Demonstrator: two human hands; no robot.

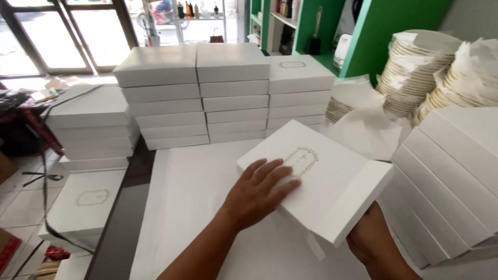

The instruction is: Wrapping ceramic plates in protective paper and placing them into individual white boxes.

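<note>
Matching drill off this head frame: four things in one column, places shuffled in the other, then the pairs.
Things:
1. left hand
2. right hand
3. stacks of white boxes
4. stacked paper plates

Places:
A. under the near right corner of the held box
B. top right, beside the green shelf
C. flat on the lid of the held box
D. back of the table, in tall rows

Pairs: 1-C, 2-A, 3-D, 4-B
</note>
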